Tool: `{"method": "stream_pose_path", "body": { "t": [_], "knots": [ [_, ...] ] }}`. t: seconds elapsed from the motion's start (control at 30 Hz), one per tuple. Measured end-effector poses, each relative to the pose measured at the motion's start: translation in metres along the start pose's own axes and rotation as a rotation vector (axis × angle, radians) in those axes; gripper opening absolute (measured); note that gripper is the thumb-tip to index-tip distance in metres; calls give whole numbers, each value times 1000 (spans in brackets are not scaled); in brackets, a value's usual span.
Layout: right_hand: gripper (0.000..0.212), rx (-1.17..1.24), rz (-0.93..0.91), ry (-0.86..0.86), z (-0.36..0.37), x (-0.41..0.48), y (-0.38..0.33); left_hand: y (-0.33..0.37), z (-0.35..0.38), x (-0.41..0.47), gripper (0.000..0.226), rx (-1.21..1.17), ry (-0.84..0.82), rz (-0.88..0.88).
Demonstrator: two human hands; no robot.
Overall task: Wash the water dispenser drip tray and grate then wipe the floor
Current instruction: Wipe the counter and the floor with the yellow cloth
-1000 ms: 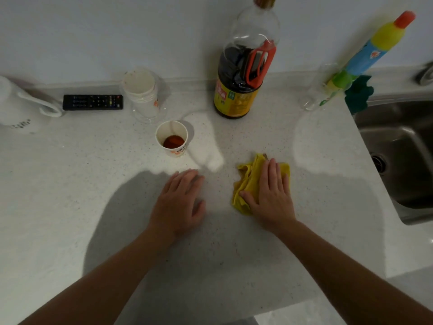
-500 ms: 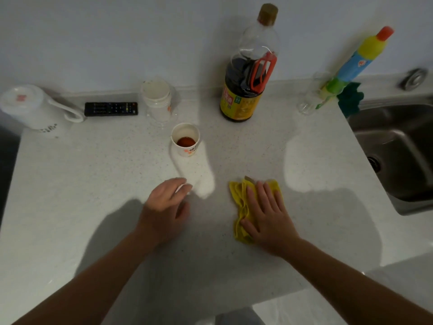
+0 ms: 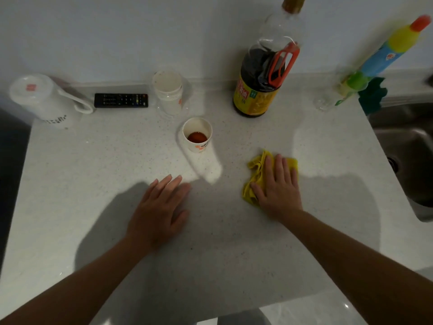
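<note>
A crumpled yellow cloth (image 3: 255, 170) lies on the white speckled counter (image 3: 117, 174), right of the middle. My right hand (image 3: 278, 187) lies flat on top of it, fingers together and pointing away from me, pressing it to the surface. My left hand (image 3: 159, 211) rests palm down on the bare counter to the left, fingers slightly apart, holding nothing. No drip tray or grate is in view.
A paper cup (image 3: 197, 134) with a little red liquid stands just beyond my hands. Behind are a dark sauce bottle (image 3: 260, 87), a clear cup stack (image 3: 167, 90), a remote (image 3: 121, 100), a white jug (image 3: 42, 99) and a coloured bottle (image 3: 384, 55). The steel sink (image 3: 407, 151) lies right.
My right hand has slid the yellow cloth a little across the counter. My left hand lifted slightly off the surface and is flat again. The view shifted.
</note>
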State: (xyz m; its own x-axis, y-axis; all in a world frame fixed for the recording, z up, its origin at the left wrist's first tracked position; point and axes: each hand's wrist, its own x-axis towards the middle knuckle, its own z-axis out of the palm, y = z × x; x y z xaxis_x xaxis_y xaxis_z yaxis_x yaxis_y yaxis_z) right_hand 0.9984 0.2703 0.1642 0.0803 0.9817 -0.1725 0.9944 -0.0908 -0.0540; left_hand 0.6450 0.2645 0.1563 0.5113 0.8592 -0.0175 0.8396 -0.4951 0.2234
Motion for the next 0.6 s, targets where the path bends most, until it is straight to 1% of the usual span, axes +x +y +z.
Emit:
{"method": "stream_pose_path", "body": {
  "t": [0.1,0.2,0.33,0.4,0.5,0.6],
  "knots": [
    [89,22,16,-13,1,24,-8,-1,-1,-1,67,12,-16,-15],
    [88,37,-17,-35,4,13,-21,1,-5,-1,65,15,-29,-10],
    [85,58,-187,-16,12,-47,-45,3,-9,-2,65,16,-34,-10],
    [83,69,-202,4,20,-85,-37,5,-10,-3,65,20,-30,-9],
    [84,54,-96,-5,28,-135,-1,9,-11,-3,65,18,-41,5],
    [85,51,50,-27,22,-147,41,10,-11,-2,65,8,-32,5]
  ]
}}
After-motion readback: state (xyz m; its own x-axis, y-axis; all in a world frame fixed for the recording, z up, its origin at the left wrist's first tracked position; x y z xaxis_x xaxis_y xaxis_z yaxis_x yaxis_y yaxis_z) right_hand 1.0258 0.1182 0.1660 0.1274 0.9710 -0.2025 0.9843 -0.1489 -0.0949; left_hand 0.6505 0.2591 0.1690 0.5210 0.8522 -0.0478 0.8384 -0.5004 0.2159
